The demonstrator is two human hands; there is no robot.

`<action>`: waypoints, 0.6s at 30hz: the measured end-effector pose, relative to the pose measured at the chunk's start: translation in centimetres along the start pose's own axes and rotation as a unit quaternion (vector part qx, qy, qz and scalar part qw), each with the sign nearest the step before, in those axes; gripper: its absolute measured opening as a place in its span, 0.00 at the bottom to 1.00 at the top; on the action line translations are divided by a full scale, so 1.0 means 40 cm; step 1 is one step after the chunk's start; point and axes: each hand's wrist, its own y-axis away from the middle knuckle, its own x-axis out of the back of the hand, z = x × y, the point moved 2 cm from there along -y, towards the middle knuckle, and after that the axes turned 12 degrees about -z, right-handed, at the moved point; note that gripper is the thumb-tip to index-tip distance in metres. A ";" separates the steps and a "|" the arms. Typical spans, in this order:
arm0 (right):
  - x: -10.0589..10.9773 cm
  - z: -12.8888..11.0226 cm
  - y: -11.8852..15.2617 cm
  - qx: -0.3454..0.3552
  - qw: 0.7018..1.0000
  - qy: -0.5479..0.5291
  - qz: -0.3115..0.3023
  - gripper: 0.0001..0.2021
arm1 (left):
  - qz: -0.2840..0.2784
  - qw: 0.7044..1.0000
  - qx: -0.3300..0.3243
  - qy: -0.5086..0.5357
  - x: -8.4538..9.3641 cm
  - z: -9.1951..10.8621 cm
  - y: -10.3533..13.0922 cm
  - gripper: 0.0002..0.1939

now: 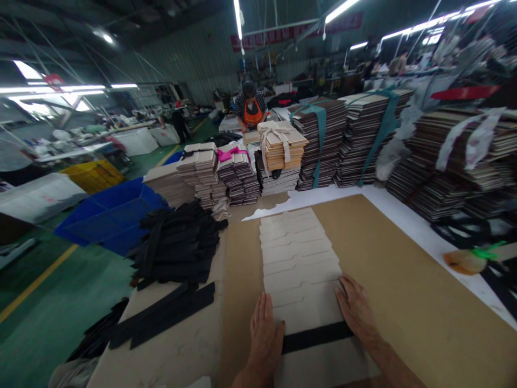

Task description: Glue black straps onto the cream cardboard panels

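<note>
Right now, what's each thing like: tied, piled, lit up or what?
Beige panels, overlapping in a row
Left hand, open, at the panels' left edge
Right hand, at the panels' right edge
Black strip, flat across a panel
Other black strips, heaped
Teal ties, around tall stacks
Pink tie, tied
Ceiling lights, lit

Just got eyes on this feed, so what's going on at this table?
A person has both hands on a row of overlapping beige panels, the left hand at the left edge and the right hand at the right. A black strip lies across the near end. More black strips are heaped to the left, and a co-worker in an orange apron stands beyond the stacks.
</note>
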 end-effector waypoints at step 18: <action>0.000 0.034 -0.183 0.010 1.000 -0.019 -0.014 0.29 | 0.017 0.996 0.056 0.073 0.192 0.068 -0.213 0.34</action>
